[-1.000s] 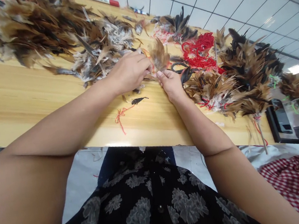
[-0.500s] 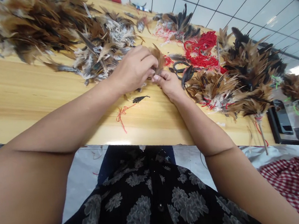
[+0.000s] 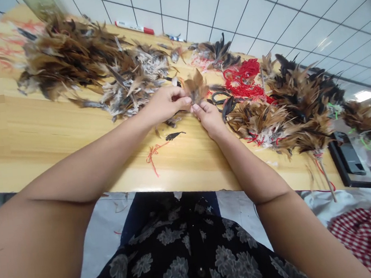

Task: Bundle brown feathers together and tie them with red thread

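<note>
A small bunch of brown feathers (image 3: 195, 86) stands up between my two hands, over the middle of the table. My left hand (image 3: 171, 102) pinches at its lower left side, thumb and fingers together. From the right, my right hand (image 3: 209, 116) holds the base of the same bunch between thumb and fingers. The feather ends inside the fingers are hidden. Just right of the hands lie black-handled scissors (image 3: 217, 97), partly covered by a dark feather, and a tangle of red string (image 3: 244, 79). A dark loose feather (image 3: 175, 136) rests below my left hand.
Feather piles (image 3: 65, 59) spread over the back left of the wooden table (image 3: 54, 131). Feather bundles (image 3: 263, 119) and a feather duster with a stick (image 3: 327, 176) lie right. A red marker (image 3: 134, 27) is at the back edge, a phone (image 3: 350, 153) far right.
My left hand has turned and drawn back a little, so the brown feathers show more fully. My right hand keeps its hold. The view has tilted up, showing more of the tiled surface.
</note>
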Demonstrator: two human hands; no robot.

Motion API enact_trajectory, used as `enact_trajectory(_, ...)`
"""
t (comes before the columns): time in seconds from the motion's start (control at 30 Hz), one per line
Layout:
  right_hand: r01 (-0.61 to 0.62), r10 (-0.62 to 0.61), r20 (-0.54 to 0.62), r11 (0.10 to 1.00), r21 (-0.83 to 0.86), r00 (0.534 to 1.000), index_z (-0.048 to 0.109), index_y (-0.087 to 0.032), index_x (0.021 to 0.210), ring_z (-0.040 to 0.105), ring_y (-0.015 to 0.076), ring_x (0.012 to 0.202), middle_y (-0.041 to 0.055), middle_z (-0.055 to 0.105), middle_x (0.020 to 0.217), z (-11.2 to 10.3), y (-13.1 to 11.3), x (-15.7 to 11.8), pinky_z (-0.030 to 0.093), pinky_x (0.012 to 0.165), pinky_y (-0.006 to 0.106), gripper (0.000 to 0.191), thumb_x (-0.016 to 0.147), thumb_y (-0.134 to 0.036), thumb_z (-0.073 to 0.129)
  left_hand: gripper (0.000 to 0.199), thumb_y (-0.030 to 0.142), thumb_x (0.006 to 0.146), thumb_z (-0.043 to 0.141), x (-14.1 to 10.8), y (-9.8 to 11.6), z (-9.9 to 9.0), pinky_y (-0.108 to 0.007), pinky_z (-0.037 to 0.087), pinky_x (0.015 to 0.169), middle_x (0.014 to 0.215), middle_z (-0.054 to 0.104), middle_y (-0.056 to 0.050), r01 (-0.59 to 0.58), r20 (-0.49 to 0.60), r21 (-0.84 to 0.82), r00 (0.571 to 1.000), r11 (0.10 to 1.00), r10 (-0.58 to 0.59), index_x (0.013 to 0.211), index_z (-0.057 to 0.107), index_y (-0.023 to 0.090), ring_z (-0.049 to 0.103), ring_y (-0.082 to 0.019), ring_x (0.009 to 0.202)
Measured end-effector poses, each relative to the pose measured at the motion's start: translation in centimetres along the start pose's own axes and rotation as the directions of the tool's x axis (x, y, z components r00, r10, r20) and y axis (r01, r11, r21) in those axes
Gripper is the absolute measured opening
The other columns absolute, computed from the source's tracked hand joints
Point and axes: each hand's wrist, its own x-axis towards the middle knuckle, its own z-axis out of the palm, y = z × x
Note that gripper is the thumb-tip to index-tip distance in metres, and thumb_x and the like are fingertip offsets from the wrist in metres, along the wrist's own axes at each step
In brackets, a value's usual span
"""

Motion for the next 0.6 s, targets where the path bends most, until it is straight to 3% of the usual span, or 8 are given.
enact_trajectory(0.1, 0.031, -0.031, 0.008, 0.999, -0.032, 0.999, 0.065, -0.027, 0.080, 0.050, 0.0174, 0.084, -0.0056, 0.051, 0.077, 0.2, 0.5, 0.0, 0.042, 0.081, 0.031, 0.056, 0.109, -0.065, 0.094, 0.020, 0.033, 0.101, 0.091, -0.2, 0.2, 1.1, -0.039, 0.061, 0.082, 0.087, 0.076, -0.002, 0.097, 0.047, -0.104, 0.995, 0.990, -0.092, 0.092, 0.074, 0.025, 0.072, -0.027, 0.085)
enact_trajectory(0.23, 0.020, -0.020, 0.000, 1.000, -0.007, 1.000, 0.064, -0.027, 0.081, 0.044, 0.0163, 0.079, -0.0074, 0.049, 0.073, 0.0, 0.9, 0.0, 0.038, 0.082, 0.031, 0.042, 0.115, -0.039, 0.085, 0.019, 0.030, 0.099, 0.090, 0.0, -0.2, 1.3, -0.041, 0.063, 0.085, 0.090, 0.077, -0.002, 0.097, 0.023, -0.096, 0.995, 0.991, -0.095, 0.093, 0.073, 0.025, 0.075, -0.028, 0.089)
enact_trajectory(0.3, -0.016, 0.017, -0.027, 0.999, 0.046, 0.999, 0.061, -0.027, 0.082, 0.039, 0.0151, 0.074, -0.0092, 0.047, 0.071, -0.1, 0.7, 0.0, 0.036, 0.081, 0.030, 0.039, 0.116, -0.028, 0.080, 0.017, 0.034, 0.101, 0.089, 0.4, -0.9, 0.1, -0.045, 0.065, 0.094, 0.097, 0.080, -0.005, 0.041, -0.046, 0.028, 0.998, 0.999, -0.040, 0.096, 0.076, 0.026, 0.078, -0.031, 0.098)
enact_trajectory(0.4, -0.066, 0.078, -0.066, 0.984, 0.166, 0.995, 0.058, -0.027, 0.084, 0.035, 0.0137, 0.070, -0.0104, 0.044, 0.070, -0.1, -0.1, 0.0, 0.034, 0.077, 0.029, 0.041, 0.120, -0.023, 0.074, 0.015, 0.042, 0.108, 0.087, 1.1, -2.4, -3.3, -0.052, 0.065, 0.110, 0.110, 0.086, -0.007, -0.001, -0.208, 0.264, 0.977, 0.965, 0.058, 0.103, 0.082, 0.028, 0.079, -0.034, 0.114)
enact_trajectory(0.5, -0.115, 0.140, -0.085, 0.962, 0.247, 0.987, 0.057, -0.025, 0.081, 0.033, 0.0127, 0.068, -0.0104, 0.043, 0.068, 0.1, -1.5, -0.2, 0.031, 0.074, 0.028, 0.046, 0.125, -0.015, 0.066, 0.016, 0.041, 0.110, 0.082, 2.3, -4.5, -6.6, -0.055, 0.061, 0.114, 0.114, 0.084, -0.008, 0.099, -0.334, 0.384, 0.942, 0.918, 0.038, 0.103, 0.085, 0.027, 0.077, -0.034, 0.111)
enact_trajectory(0.6, -0.146, 0.179, -0.094, 0.949, 0.278, 0.979, 0.057, -0.024, 0.078, 0.032, 0.0117, 0.067, -0.0102, 0.043, 0.067, 0.4, -2.6, -0.3, 0.028, 0.072, 0.028, 0.051, 0.127, -0.008, 0.061, 0.011, 0.036, 0.110, 0.079, 3.6, -6.6, -7.5, -0.056, 0.053, 0.119, 0.113, 0.078, -0.010, 0.156, -0.260, 0.484, 0.965, 0.861, -0.029, 0.107, 0.086, 0.028, 0.070, -0.036, 0.120)
